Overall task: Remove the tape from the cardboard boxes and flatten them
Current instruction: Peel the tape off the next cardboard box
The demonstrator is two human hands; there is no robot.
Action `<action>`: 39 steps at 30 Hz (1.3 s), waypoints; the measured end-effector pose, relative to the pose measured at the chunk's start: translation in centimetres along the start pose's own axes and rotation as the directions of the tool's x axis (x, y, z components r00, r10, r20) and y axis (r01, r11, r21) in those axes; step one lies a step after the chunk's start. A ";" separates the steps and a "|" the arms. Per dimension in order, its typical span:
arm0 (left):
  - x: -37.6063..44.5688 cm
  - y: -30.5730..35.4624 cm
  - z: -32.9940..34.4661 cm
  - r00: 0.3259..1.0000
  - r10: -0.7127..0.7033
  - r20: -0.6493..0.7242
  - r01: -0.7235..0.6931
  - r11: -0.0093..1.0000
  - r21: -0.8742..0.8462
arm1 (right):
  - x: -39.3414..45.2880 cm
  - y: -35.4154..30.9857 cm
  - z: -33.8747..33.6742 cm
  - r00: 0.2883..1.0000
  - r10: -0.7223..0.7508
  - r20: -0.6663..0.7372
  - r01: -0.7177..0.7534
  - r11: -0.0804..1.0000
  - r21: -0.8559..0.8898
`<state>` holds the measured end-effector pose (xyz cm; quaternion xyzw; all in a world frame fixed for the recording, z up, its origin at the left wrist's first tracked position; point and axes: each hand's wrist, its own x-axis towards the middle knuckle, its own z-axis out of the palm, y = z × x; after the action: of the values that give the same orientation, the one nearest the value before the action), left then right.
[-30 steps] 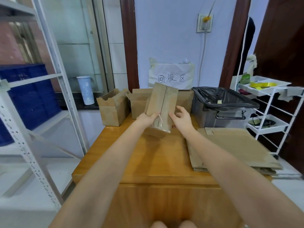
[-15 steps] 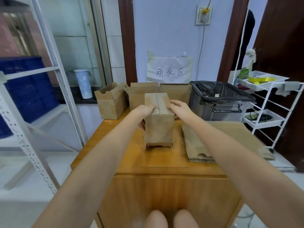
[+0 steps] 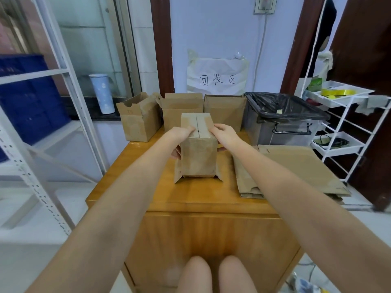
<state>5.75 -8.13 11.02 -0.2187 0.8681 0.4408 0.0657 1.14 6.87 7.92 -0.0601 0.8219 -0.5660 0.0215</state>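
A small brown cardboard box (image 3: 198, 157) stands on the wooden table (image 3: 190, 199), its closed flaps on top with a seam down the middle and its lower flaps splayed on the tabletop. My left hand (image 3: 179, 137) grips its upper left edge, fingers on the top, thumb down the side. My right hand (image 3: 223, 136) grips the upper right edge the same way. Three open cardboard boxes (image 3: 138, 118) (image 3: 179, 111) (image 3: 225, 111) stand in a row behind it. A pile of flattened cardboard (image 3: 296, 172) lies at the table's right.
A grey bin lined with a black bag (image 3: 283, 119) sits at the back right. A white wire trolley (image 3: 342, 115) stands right of the table, a white metal shelf rack (image 3: 63, 98) with blue crates left. A paper sign (image 3: 218, 79) hangs on the wall.
The box was held tilted up in the air; it came down onto the table and now stands upright, with both hands shifted to its top edges.
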 end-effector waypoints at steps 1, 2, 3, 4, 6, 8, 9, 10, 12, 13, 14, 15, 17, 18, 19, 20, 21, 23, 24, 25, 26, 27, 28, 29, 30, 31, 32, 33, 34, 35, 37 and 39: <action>0.1 -0.2 0.2 1.000 -0.010 0.007 0.010 1.000 0.011 | 0.2 0.2 0.0 1.000 0.004 -0.003 -0.004 1.000 -0.018; 0.3 -0.5 0.6 1.000 -0.022 0.017 0.022 1.000 0.023 | 0.4 0.5 0.0 1.000 0.012 0.006 -0.012 0.999 -0.053; 0.5 -0.8 1.2 0.999 -0.034 0.030 0.034 0.999 0.033 | 0.5 0.9 0.0 0.999 0.027 0.021 -0.024 0.995 -0.095; 0.8 -1.2 1.7 0.998 -0.043 0.035 0.042 0.998 0.037 | 0.5 1.3 -0.1 0.999 0.044 0.032 -0.040 0.991 -0.128; 1.6 -1.7 2.7 0.999 -0.038 0.011 0.038 0.999 0.019 | 0.6 2.3 -0.1 0.998 0.059 0.018 -0.056 0.991 -0.120; 2.3 -1.7 3.0 1.000 -0.010 -0.023 0.010 1.000 -0.022 | 0.6 3.1 -0.3 0.999 0.046 -0.010 -0.046 0.998 -0.053; 2.8 -1.6 3.1 0.999 0.024 -0.045 -0.025 0.999 -0.036 | 0.7 3.3 -0.3 1.000 0.017 -0.018 -0.018 0.999 -0.047; 3.2 -1.6 3.1 0.994 0.074 -0.079 -0.077 0.996 -0.034 | 0.8 3.4 -0.2 0.999 -0.037 -0.030 0.034 0.995 -0.095; 3.9 -1.7 3.2 0.966 0.197 -0.166 -0.196 0.980 0.021 | 1.0 3.4 0.2 0.976 -0.208 -0.058 0.178 0.927 -0.331; 4.2 -1.8 3.3 0.947 0.247 -0.206 -0.239 0.969 0.064 | 1.0 3.5 0.4 0.950 -0.305 -0.065 0.243 0.855 -0.457; 4.5 -1.9 3.5 0.929 0.281 -0.242 -0.263 0.959 0.102 | 0.9 3.6 0.5 0.916 -0.399 -0.053 0.306 0.777 -0.550; 4.8 -2.0 3.7 0.916 0.294 -0.272 -0.270 0.955 0.121 | 0.8 3.7 0.4 0.881 -0.472 -0.025 0.364 0.710 -0.603; 4.9 -1.9 4.0 0.898 0.304 -0.319 -0.282 0.953 0.113 | 0.5 4.0 -0.2 0.808 -0.586 0.064 0.474 0.582 -0.660; 4.9 -1.9 4.1 0.887 0.315 -0.337 -0.293 0.949 0.116 | 0.3 4.2 -0.6 0.771 -0.626 0.115 0.523 0.520 -0.675; 4.9 -1.8 4.2 0.874 0.332 -0.355 -0.303 0.943 0.136 | 0.0 4.4 -1.0 0.749 -0.643 0.160 0.559 0.483 -0.674; 5.0 -1.8 4.3 0.855 0.357 -0.376 -0.314 0.934 0.172 | -0.3 4.5 -1.4 0.739 -0.642 0.205 0.587 0.462 -0.665; 4.9 -1.8 4.3 0.827 0.393 -0.401 -0.328 0.918 0.224 | -0.6 4.7 -1.7 0.730 -0.635 0.253 0.609 0.437 -0.662; 4.7 -1.8 4.5 0.754 0.495 -0.431 -0.369 0.863 0.344 | -1.1 4.9 -1.8 0.695 -0.633 0.341 0.648 0.345 -0.679; 4.6 -1.9 4.6 0.707 0.557 -0.435 -0.400 0.823 0.403 | -1.2 5.1 -1.8 0.686 -0.632 0.362 0.651 0.311 -0.692; 4.6 -2.1 4.7 0.657 0.618 -0.432 -0.436 0.779 0.451 | -1.2 5.2 -1.7 0.684 -0.632 0.365 0.645 0.289 -0.708; 4.6 -2.4 4.7 0.608 0.670 -0.426 -0.479 0.738 0.476 | -1.3 5.3 -1.6 0.684 -0.634 0.361 0.633 0.270 -0.725; 4.6 -2.6 4.7 0.569 0.707 -0.420 -0.529 0.706 0.472 | -1.3 5.4 -1.4 0.685 -0.637 0.354 0.618 0.251 -0.745; 4.5 -2.9 4.6 0.546 0.731 -0.410 -0.573 0.682 0.454 | -1.4 5.6 -1.1 0.682 -0.644 0.348 0.604 0.227 -0.764; 4.5 -3.2 4.5 0.533 0.751 -0.390 -0.607 0.660 0.442 | -1.3 5.8 -0.8 0.672 -0.658 0.341 0.589 0.195 -0.784; 4.4 -3.5 4.3 0.521 0.774 -0.360 -0.636 0.633 0.442 | -1.4 6.0 -0.5 0.658 -0.678 0.328 0.569 0.162 -0.806; 4.3 -3.9 4.1 0.506 0.800 -0.321 -0.663 0.599 0.448 | -1.4 6.2 -0.3 0.647 -0.697 0.309 0.547 0.141 -0.826; 4.2 -4.3 3.8 0.493 0.826 -0.275 -0.692 0.563 0.451 | -1.4 6.3 -0.1 0.635 -0.716 0.290 0.529 0.130 -0.838; 4.3 -4.8 3.5 0.485 0.844 -0.228 -0.720 0.533 0.444 | -1.4 6.4 0.1 0.624 -0.732 0.274 0.521 0.128 -0.844; 4.3 -5.4 3.1 0.484 0.857 -0.176 -0.747 0.509 0.427 | -1.4 6.4 0.1 0.615 -0.742 0.265 0.519 0.129 -0.845; 4.4 -6.0 2.7 0.490 0.865 -0.113 -0.766 0.489 0.417 | -1.4 6.3 0.1 0.611 -0.747 0.262 0.522 0.131 -0.843; 4.7 -7.2 2.0 0.501 0.865 0.026 -0.789 0.444 0.424 | -1.3 6.1 0.1 0.622 -0.738 0.263 0.527 0.145 -0.837; 4.8 -7.9 1.9 0.503 0.860 0.086 -0.785 0.412 0.464 | -1.2 5.9 0.1 0.645 -0.713 0.274 0.527 0.156 -0.836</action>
<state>4.72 -12.26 2.61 0.2226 0.9395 0.1843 -0.1837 1.93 8.96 2.36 -0.3415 0.8823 -0.0277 -0.3228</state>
